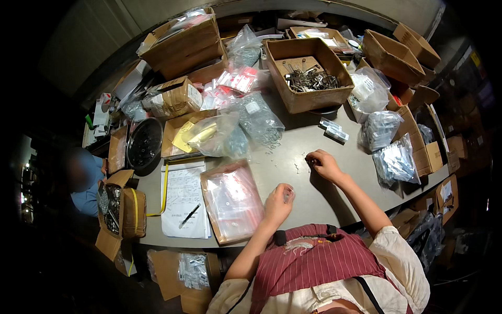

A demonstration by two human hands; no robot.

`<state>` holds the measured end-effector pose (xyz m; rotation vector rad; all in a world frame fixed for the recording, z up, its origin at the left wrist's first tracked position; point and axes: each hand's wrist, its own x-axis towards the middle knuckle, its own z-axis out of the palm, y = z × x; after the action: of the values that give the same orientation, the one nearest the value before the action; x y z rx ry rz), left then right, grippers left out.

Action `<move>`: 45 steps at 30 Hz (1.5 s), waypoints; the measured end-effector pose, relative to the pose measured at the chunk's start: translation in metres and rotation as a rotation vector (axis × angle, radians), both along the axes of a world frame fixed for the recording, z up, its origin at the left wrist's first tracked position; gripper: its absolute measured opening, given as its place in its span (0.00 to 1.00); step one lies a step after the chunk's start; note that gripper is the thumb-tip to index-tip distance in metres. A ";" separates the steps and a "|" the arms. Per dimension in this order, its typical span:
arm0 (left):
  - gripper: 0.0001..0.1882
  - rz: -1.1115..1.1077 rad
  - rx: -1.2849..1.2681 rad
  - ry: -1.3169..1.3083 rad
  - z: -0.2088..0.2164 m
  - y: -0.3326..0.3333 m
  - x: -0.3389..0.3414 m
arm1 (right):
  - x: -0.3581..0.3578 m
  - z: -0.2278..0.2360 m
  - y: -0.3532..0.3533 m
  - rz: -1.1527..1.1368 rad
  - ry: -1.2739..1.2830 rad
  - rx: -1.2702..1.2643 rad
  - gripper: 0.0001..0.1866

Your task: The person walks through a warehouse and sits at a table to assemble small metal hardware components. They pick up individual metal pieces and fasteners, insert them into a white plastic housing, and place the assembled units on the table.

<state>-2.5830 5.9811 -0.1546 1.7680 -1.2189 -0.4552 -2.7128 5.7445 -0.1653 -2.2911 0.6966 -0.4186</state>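
My left hand (278, 205) is closed around a small clear plastic thing (288, 194), probably a small bag, just right of a shallow box. My right hand (324, 164) is over the table with its fingers bent together at the tabletop; what they hold, if anything, is hidden. Beside its fingertips lie a few small screw-like pieces (297, 168). The shallow cardboard box (257, 196) next to my left hand holds flat clear plastic bags (230, 192) with red edges.
A cardboard box (308, 100) of metal parts stands at the back. Bagged hardware (396, 159) lies at the right; small grey packs (333, 130) sit behind my right hand. A pen (190, 215) rests on written sheets (183, 188). A person (86, 180) is at far left.
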 end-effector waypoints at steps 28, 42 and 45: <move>0.10 0.139 0.098 0.071 0.035 0.002 -0.011 | -0.032 -0.003 0.014 0.206 0.059 -0.194 0.09; 0.12 0.066 0.157 0.270 0.008 -0.019 -0.047 | -0.045 -0.008 0.017 0.223 0.065 -0.160 0.11; 0.12 0.062 0.122 0.268 0.009 -0.016 -0.048 | -0.049 -0.009 0.013 0.257 0.109 -0.197 0.10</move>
<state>-2.6315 5.9654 -0.1454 1.7750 -0.9632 -0.7178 -2.7621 5.7577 -0.1740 -2.5648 0.4188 -0.2518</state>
